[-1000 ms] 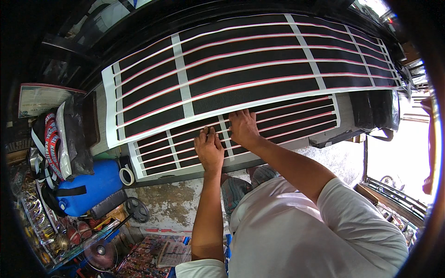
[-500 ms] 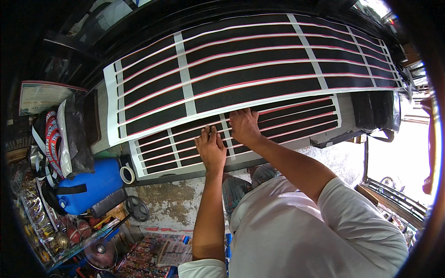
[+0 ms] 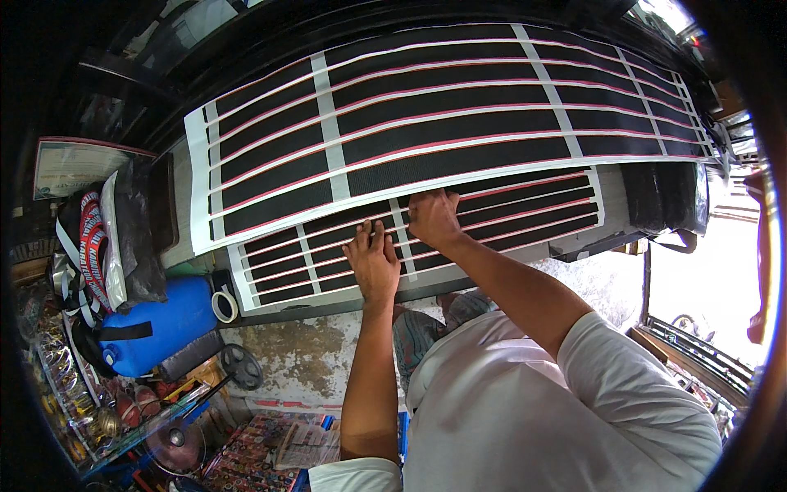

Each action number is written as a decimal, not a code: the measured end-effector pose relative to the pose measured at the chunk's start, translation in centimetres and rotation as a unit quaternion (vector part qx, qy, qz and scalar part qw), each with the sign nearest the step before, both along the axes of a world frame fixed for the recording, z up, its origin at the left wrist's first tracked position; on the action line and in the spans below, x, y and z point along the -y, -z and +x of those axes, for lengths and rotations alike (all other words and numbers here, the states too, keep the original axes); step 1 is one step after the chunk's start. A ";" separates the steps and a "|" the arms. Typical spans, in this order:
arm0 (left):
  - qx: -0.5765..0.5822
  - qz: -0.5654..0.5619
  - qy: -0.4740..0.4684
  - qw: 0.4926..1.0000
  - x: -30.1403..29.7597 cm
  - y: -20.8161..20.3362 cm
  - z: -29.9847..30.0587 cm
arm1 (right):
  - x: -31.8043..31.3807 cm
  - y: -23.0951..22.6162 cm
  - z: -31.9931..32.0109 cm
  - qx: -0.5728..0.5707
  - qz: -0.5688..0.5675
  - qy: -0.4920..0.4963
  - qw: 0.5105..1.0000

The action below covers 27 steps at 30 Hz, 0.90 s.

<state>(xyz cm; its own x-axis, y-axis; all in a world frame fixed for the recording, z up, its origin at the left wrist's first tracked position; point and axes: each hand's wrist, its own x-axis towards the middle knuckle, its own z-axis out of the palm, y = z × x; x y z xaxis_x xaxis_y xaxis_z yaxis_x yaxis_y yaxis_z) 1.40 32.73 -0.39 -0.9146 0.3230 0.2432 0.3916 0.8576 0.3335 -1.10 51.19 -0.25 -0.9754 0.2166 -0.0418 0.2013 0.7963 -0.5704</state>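
Observation:
A smaller black sheet [image 3: 344, 245] with white and red lengthwise strips and pale cross bands lies on the table's near side. My left hand [image 3: 375, 258] rests on it, fingers stretched out and spread, with nothing held. Just to the right, my right hand [image 3: 434, 218] has its fingers curled down near a pale cross band, beside the near edge of a larger sheet [image 3: 443, 115]. That larger sheet has the same pattern and overlaps the smaller one's far side. The right fingertips are hidden, so what they pinch or press cannot be made out.
The grey table [image 3: 615, 197] has a worn near edge, and black wrapped material [image 3: 666, 197] sits at its right. To the left are a tape roll [image 3: 224, 307], a blue container [image 3: 161, 326], ribbon straps [image 3: 93, 246] and a fan [image 3: 177, 439] below.
My right hand's fingers have curled in more and its knuckles have shifted slightly. The left hand stays almost in place. Both sheets look unmoved apart from a slight camera shift.

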 end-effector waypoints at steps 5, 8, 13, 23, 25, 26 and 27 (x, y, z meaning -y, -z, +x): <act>0.002 0.007 -0.002 1.000 0.2 0.2 0.0 | -0.2 -1.0 0.0 0.042 0.008 -0.029 0.999; 0.007 0.011 0.000 1.000 0.1 0.2 -0.1 | -0.3 -1.1 0.1 0.039 0.017 -0.030 0.999; 0.005 0.014 -0.003 1.000 0.2 0.4 0.0 | -0.4 -1.3 0.2 0.030 0.019 -0.037 0.999; 0.056 -0.037 -0.035 0.997 0.1 -0.2 0.1 | -1.0 -1.4 0.9 -0.007 0.002 -0.060 0.998; 0.059 -0.051 -0.042 0.996 0.0 -0.3 0.2 | -0.9 -1.6 0.9 -0.010 0.000 -0.065 0.998; 0.065 -0.052 -0.045 0.996 -0.1 -0.3 0.2 | -1.1 -1.6 0.9 -0.009 -0.001 -0.069 0.998; 0.071 -0.054 -0.048 0.995 -0.2 -0.4 0.2 | -1.2 -1.5 0.9 -0.007 -0.003 -0.072 0.997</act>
